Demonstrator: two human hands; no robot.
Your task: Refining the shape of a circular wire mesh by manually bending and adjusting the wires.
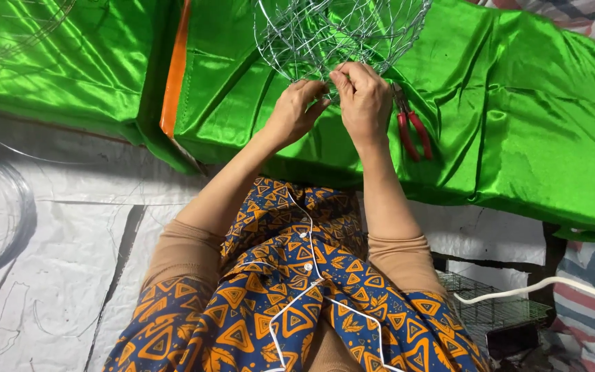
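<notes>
On green satin cloth (518, 103) | wire mesh frame (339, 31) pinched at near rim | left hand (296, 110), right hand (363, 103) grip clenched on wire

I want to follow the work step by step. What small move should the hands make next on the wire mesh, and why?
Probably keep twisting the wire where both fingertips meet: the left hand and right hand pinch the wire mesh frame at its lower edge, while the red-handled pliers lie unused beside the right hand.
</notes>
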